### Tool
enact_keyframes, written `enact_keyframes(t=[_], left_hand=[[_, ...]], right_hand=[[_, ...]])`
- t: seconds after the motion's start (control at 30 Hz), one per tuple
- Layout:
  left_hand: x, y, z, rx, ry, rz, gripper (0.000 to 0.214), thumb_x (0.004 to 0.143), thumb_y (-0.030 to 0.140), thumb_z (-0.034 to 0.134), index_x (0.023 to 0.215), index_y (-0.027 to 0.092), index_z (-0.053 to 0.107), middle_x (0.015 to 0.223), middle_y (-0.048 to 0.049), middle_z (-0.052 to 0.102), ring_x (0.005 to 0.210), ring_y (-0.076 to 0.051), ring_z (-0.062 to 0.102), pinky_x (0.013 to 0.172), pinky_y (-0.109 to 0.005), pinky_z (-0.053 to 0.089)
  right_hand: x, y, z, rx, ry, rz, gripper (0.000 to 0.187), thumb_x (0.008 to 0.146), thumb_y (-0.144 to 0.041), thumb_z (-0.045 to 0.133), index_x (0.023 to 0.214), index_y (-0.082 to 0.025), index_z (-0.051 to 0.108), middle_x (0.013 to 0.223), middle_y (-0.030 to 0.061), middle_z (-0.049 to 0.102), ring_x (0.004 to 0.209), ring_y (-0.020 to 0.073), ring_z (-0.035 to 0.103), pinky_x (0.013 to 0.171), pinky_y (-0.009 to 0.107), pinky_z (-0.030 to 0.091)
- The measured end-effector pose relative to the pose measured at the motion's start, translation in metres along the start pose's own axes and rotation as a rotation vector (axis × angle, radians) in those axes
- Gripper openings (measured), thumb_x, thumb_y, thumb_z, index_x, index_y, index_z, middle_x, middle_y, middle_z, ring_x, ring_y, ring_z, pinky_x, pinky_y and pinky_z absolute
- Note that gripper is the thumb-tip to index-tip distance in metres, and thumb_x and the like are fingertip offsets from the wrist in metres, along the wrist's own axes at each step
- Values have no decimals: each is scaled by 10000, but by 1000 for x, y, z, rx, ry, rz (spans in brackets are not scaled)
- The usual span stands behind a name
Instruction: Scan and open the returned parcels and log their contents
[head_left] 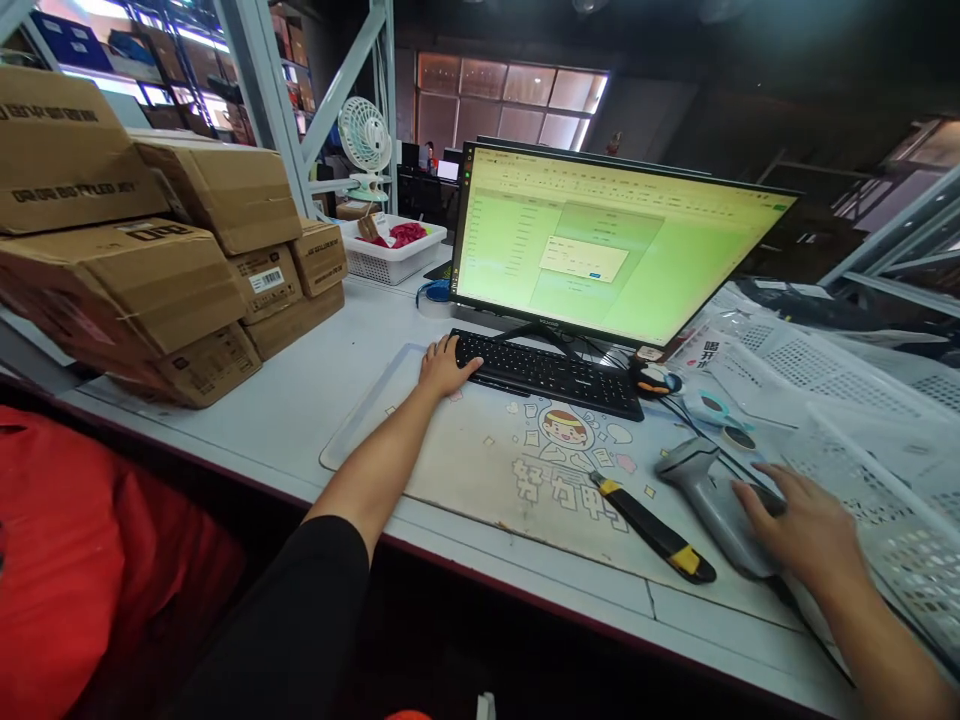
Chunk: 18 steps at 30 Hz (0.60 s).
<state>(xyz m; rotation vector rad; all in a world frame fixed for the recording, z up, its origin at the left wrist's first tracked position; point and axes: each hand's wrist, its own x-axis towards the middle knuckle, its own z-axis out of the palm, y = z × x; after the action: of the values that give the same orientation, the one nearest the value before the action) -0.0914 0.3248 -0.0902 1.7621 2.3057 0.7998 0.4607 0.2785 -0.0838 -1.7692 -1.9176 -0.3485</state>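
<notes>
My left hand [444, 368] rests on the left end of a black keyboard [547, 372], thumb spread from the fingers. Over at the right, my right hand [814, 525] is curved over a dark computer mouse [770, 498], mostly covered by the fingers. Just left of that hand lies a grey handheld barcode scanner [709, 500]. A black and yellow utility knife [652, 528] lies on the printed desk mat [450, 455]. Behind the keyboard stands a monitor [600, 250], its screen showing a table with a small dialog box.
Cardboard boxes [120, 270] are stacked at the left. A white basket [394, 250] with red items, a tape roll [435, 298] and a small fan [365, 135] stand behind. White perforated baskets [885, 400] crowd the right side. Red cloth [60, 560] shows at lower left.
</notes>
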Motion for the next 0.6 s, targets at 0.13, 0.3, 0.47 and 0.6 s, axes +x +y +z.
enact_keyframes(t=[0.13,0.3,0.47,0.6], left_hand=[[5,6,-4,59,-56,-3,883,900,794,431,1613,279,352,1723,-74,264,1520,-371,330,1219,-495,321],[14,21,-10,117,-100,-51,835,900,812,385,1556,300,458,1729,-89,240,1484,-422,367,1187,-581,327],[13,27,-3,142,-24,-48,788,930,779,356,1485,250,539,1693,-119,325,1437,-416,422,1157,-603,359],[7,23,7,161,48,3,738,967,717,352,1527,257,494,1697,-107,321,1446,-386,421,1163,-580,356]], right_hand=[[-24,40,3,133,-48,100,469,710,-605,509,1047,-306,636,1210,223,702,1243,381,624,1036,538,485],[-35,43,12,268,-52,143,524,679,-660,538,1076,-332,638,1261,188,693,1257,378,623,1101,532,466],[-35,48,19,260,-6,130,545,660,-634,529,1080,-318,674,1279,185,671,1246,399,632,1104,560,474],[-34,56,26,234,-13,125,497,667,-595,511,1040,-330,706,1233,207,672,1208,390,660,1055,528,508]])
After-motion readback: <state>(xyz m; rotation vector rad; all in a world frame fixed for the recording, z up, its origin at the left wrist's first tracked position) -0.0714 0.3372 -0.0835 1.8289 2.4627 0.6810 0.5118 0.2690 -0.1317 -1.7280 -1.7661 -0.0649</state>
